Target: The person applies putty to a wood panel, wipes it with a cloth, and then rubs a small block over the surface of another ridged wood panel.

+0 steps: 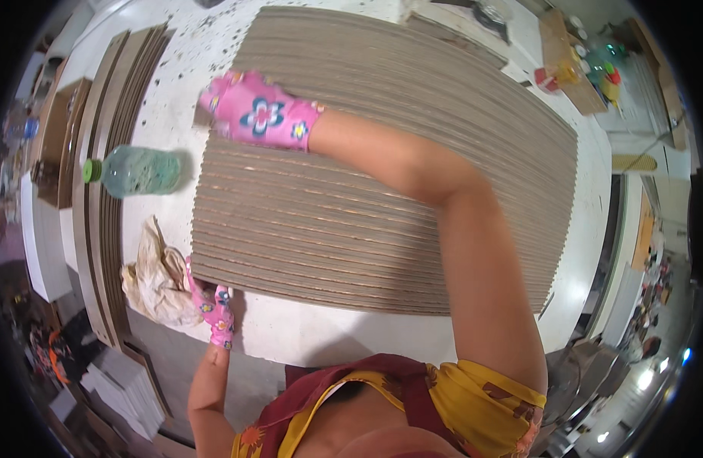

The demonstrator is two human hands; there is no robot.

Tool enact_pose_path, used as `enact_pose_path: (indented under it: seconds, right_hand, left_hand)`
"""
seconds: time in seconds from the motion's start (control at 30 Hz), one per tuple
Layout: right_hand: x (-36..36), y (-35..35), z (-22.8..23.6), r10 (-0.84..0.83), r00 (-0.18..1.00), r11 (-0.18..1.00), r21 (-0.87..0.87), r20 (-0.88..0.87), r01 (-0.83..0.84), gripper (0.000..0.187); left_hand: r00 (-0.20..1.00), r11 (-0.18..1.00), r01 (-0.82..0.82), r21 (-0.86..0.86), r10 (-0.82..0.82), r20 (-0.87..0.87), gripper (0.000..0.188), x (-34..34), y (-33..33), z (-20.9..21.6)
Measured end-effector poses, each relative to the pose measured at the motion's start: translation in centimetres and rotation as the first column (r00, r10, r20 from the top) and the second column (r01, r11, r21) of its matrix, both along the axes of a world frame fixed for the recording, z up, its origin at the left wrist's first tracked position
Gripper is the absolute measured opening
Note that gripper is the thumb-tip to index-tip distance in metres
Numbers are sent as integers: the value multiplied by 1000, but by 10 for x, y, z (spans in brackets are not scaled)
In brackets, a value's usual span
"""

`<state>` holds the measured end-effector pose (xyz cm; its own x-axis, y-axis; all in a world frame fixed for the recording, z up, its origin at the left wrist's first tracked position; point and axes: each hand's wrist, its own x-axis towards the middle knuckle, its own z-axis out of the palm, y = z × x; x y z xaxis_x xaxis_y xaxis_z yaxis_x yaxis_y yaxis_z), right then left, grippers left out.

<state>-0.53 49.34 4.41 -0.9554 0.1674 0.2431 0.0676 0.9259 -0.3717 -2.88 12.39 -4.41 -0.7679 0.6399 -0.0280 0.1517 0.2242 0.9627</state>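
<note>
Strips [328, 229], long and grey-brown, lie side by side in front of us, forming one broad slab on the white counter [283, 324]. They run roughly from left to right, and thin, paler lines show between many of them, most clearly in the nearer half.

Our hands wear pink, flowered gloves [299, 131]. Our right hand [256, 111] lies over the left ends of the strips, towards the far side, palm down with its fingers partly bent; we cannot tell whether it grips anything. Our right arm [412, 164] crosses above the slab. Our left hand [218, 311] is at the slab's near left corner, partly open, one finger reaching up beside the edge; we cannot tell whether it holds the corner.

A crumpled, off-white cloth [157, 278] lies just left of our left hand. Beyond it a clear bottle [145, 171] with a green cap [92, 170] lies on its side. Further left, long boards [99, 229] stand close together along the counter's edge. Dark specks [185, 57] dot the counter's far left part.
</note>
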Motion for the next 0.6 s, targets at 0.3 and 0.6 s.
enact_pose_path:
  seconds: [0.3, 0.6]
  right_hand:
    - [128, 127, -1, -661, 749, 730, 194, -46, 655, 39]
    - [394, 161, -2, -943, 330, 308, 279, -36, 910, 53]
  left_hand:
    - [992, 998, 25, -49, -31, -124, 66, 1, 6, -1]
    - [957, 994, -7, -111, -26, -290, 67, -8, -11, -20]
